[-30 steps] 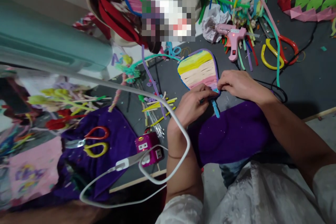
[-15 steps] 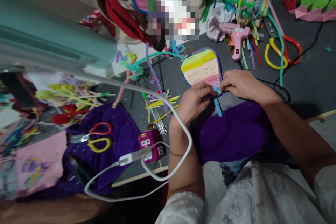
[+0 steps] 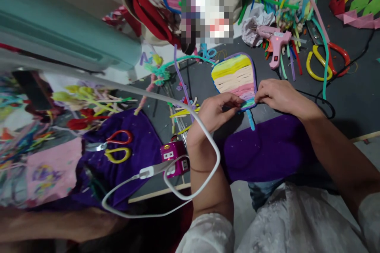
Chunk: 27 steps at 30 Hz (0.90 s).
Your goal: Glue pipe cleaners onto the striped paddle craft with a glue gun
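A striped pipe-cleaner panel (image 3: 234, 77) lies on the dark table, yellow, cream, pink and blue, edged in purple and blue. A fuzzy blue stem (image 3: 251, 120) sticks out of its lower edge toward me. At the lower left edge, my left hand (image 3: 218, 112) pinches the panel between thumb and fingers. My right hand (image 3: 276, 95) has its fingertips closed on the purple border at the lower right corner; the fingers partly hide what they grip. Just below both hands is a dark purple cloth (image 3: 267, 152).
A pink glue gun (image 3: 276, 43) and red-yellow scissors (image 3: 319, 63) lie beyond my right hand. More scissors (image 3: 118, 146) rest on purple fabric at left. A white cable (image 3: 218, 158) loops over my left forearm near a magenta power adapter (image 3: 174, 156). Another person's arm (image 3: 59, 223) is at lower left.
My left hand's fingers have shifted left along the panel's lower edge, uncovering more of the blue stripes. My right hand stays at the corner. The whole view has shifted slightly.
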Tool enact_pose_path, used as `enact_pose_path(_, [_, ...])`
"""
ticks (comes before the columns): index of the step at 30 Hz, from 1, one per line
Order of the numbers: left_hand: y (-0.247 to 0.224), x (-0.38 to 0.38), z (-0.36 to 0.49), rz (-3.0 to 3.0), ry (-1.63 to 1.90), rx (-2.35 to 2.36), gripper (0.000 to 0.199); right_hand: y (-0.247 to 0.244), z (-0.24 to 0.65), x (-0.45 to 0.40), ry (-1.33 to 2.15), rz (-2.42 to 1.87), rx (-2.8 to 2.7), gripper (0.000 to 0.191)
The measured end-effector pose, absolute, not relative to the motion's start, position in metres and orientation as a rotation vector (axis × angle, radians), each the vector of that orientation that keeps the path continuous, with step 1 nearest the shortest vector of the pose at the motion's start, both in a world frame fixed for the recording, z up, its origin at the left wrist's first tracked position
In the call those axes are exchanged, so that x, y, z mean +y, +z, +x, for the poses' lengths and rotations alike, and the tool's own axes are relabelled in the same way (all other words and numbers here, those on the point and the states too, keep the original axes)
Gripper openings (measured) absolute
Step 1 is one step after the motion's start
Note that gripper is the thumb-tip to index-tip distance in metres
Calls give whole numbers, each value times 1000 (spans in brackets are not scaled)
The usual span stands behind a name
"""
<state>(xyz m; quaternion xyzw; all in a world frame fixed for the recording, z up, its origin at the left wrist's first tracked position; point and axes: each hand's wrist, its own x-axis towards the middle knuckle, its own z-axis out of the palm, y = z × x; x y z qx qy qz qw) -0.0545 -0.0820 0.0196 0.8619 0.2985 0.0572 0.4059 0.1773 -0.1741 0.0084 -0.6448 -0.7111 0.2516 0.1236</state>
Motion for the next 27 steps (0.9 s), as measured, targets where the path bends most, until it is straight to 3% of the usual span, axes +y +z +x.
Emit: enact_pose_path(27, [14, -91, -38, 2503, 34, 619, 33, 11, 178, -175, 783, -1858, -2067, 30])
